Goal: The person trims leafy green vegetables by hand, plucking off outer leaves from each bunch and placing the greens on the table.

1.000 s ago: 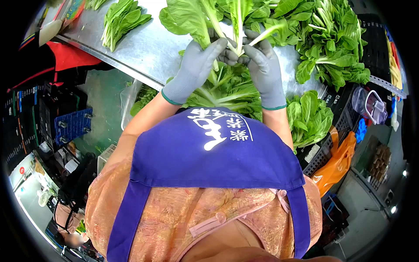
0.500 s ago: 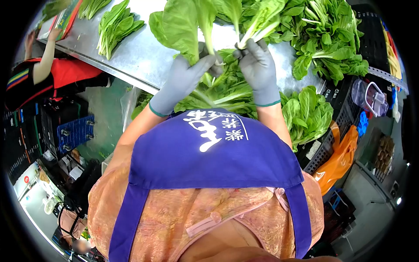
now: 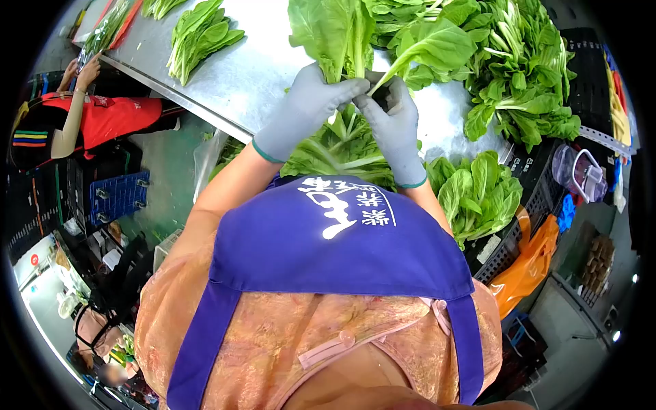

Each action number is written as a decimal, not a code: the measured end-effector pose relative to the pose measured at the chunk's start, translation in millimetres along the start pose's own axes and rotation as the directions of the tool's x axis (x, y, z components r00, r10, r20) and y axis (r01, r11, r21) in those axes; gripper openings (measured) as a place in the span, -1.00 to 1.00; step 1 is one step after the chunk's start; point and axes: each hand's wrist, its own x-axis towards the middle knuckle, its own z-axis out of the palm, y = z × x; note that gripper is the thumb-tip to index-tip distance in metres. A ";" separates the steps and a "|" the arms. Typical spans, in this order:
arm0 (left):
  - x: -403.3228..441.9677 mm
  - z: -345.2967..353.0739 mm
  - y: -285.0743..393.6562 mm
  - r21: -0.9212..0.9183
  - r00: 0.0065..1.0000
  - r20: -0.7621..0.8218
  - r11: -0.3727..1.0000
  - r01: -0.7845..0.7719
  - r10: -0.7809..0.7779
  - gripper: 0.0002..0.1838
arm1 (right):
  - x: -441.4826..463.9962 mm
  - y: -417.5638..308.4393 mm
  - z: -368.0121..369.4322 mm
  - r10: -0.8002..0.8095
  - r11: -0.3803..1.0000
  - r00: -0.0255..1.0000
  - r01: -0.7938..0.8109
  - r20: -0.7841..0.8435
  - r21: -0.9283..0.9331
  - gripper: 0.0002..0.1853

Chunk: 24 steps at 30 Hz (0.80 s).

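My left hand (image 3: 311, 99), in a grey glove, is closed round the stems of a bunch of leafy greens (image 3: 331, 37) held upright over the metal table. Close beside it, my gloved right hand (image 3: 396, 123) pinches the stem end of a single green leaf (image 3: 434, 51) that slants up to the right. The fingertips of both hands nearly meet at the stem ends. Below them, more loose greens (image 3: 335, 147) lie between my forearms, partly hidden by the hands and my apron.
A tied-looking bundle of greens (image 3: 198, 41) lies on the metal table (image 3: 266, 48). A large heap of greens (image 3: 519, 75) is at right, with more greens (image 3: 478, 191) by a black crate (image 3: 502, 253). At far left a person in red (image 3: 116, 123) handles a bundle.
My right hand has moved left against the left hand, bringing a leaf beside the bunch. The view has shifted slightly. The person at far left now holds up a bundle of greens.
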 end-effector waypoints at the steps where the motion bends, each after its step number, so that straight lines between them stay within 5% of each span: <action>1: 0.1 -1.0 -1.3 -0.024 1.000 0.009 1.000 0.008 -0.007 -0.66 | -1.6 -2.8 -1.6 0.051 0.997 0.999 -0.051 0.001 0.065 -0.70; 5: -0.7 1.0 -9.5 -0.179 1.000 0.013 0.984 -0.024 0.027 -0.65 | -2.4 -4.8 -11.0 0.194 0.878 0.980 -0.188 0.031 0.440 -0.84; 8: 0.8 -0.9 -8.1 -0.309 0.995 -0.077 0.947 -0.091 0.070 -0.65 | 0.9 4.5 -15.6 0.269 0.587 0.959 -0.234 0.086 0.775 -0.82; 11: 2.1 -8.6 0.5 -0.191 0.985 -0.127 0.971 -0.143 0.120 -0.65 | 6.3 18.0 -25.4 0.206 0.740 0.978 -0.152 -0.007 0.655 -0.82; 13: 1.0 -12.4 4.3 0.003 0.994 -0.077 0.997 -0.083 0.083 -0.66 | 6.8 7.1 -25.4 0.162 0.854 0.984 -0.178 0.076 0.489 -0.71; 15: 0.7 -6.7 1.3 0.007 0.998 -0.053 1.000 -0.028 0.028 -0.65 | 6.8 -16.7 -12.3 0.188 0.938 0.976 -0.212 0.111 0.275 -0.62; 16: -2.0 0.8 4.3 0.016 0.998 -0.062 1.000 -0.014 0.015 -0.65 | 8.3 -15.5 -9.3 0.162 0.960 0.972 -0.195 0.169 0.200 -0.49; 22: -2.5 -2.5 -0.7 0.006 1.000 -0.012 1.000 0.014 -0.014 -0.70 | 12.0 -10.3 -8.2 0.156 0.988 0.978 -0.153 0.138 -0.034 -0.61; 24: -5.9 -0.6 2.7 -0.022 1.000 -0.008 1.000 -0.007 0.007 -0.72 | 10.4 -14.0 -10.3 0.177 0.979 0.972 -0.190 0.151 0.073 -0.62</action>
